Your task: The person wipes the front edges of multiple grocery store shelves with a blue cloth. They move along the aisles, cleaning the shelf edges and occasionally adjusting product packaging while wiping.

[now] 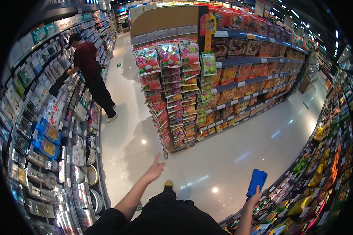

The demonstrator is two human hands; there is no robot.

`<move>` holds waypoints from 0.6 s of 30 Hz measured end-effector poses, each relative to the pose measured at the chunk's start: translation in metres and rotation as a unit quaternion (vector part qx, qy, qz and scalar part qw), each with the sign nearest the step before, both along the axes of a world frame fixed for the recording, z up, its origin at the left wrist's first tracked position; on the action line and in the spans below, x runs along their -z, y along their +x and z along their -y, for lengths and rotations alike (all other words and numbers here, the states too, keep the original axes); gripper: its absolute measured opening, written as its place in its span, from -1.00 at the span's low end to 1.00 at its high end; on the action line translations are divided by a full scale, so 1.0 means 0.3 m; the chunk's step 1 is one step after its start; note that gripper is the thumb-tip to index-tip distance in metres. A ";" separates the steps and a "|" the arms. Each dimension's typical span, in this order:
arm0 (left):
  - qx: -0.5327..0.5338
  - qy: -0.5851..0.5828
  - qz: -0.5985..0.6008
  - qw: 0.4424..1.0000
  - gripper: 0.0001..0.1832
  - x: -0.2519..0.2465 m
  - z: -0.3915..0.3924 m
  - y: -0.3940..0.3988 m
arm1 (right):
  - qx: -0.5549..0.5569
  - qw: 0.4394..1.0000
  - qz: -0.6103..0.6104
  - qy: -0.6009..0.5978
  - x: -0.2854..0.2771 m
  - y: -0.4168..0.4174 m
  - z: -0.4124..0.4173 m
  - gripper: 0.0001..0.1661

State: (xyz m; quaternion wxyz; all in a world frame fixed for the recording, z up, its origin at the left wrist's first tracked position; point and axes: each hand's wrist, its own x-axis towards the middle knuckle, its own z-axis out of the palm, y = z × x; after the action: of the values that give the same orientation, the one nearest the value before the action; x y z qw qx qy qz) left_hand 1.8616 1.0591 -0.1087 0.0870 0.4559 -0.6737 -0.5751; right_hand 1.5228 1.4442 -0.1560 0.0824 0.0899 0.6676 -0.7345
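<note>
My left hand is raised over the tiled floor with its index finger stretched out, and it holds nothing. Beyond it hang strips of gummy candy bags on the end of a shelf unit; the hand appears apart from them. In my right hand is a folded blue cloth, gripped at its lower end. That hand is out to the right, near a low shelf of packaged snacks. One yellow shoe shows below me on the floor.
To the left runs a long shelf of household goods. A person in a dark red top stands at it, reaching in. The central unit bears bagged foods on several levels. Shiny pale floor tiles line the aisles.
</note>
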 end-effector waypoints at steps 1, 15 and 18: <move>-0.040 0.006 -0.023 0.999 -0.20 -0.095 0.039 0.001 | 0.033 0.997 0.054 -0.031 0.001 -0.037 0.048 -0.57; -0.013 0.011 -0.490 0.871 -0.10 -0.522 0.721 -0.145 | -0.417 0.813 -0.395 -0.092 -0.962 0.070 1.525 -0.47; 0.005 0.026 -0.519 0.854 0.01 -0.599 0.789 -0.186 | -0.425 0.731 -0.531 -0.057 -1.192 0.079 1.678 -0.49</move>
State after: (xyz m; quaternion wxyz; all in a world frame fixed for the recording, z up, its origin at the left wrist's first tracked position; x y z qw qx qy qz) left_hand 1.8057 0.8225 0.0710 0.4091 0.0895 -0.5174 -0.7462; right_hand 1.5465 0.9406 0.2017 0.0229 -0.6124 0.5279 -0.5881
